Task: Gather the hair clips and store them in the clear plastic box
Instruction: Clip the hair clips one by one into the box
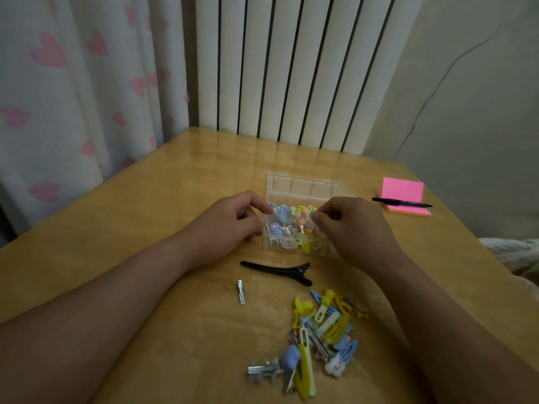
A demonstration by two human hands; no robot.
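At mid-tabletop (175, 185): clear plastic box (303, 186), part-filled; left hand (230, 225) and right hand (353, 231), each grip pinched on a side wall; loose hair clips (323, 330) heaped nearer me; I'd keep the box level, then feed clips in singly.

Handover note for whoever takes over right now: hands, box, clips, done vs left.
Left hand: grips the left edge of the clear plastic box.
Right hand: fingertips pinched at the box's right rim; what they hold is hidden.
Done: box open, several small clips inside.
Left: mixed clip pile, black clip and silver clip, all on the table nearer than the box.
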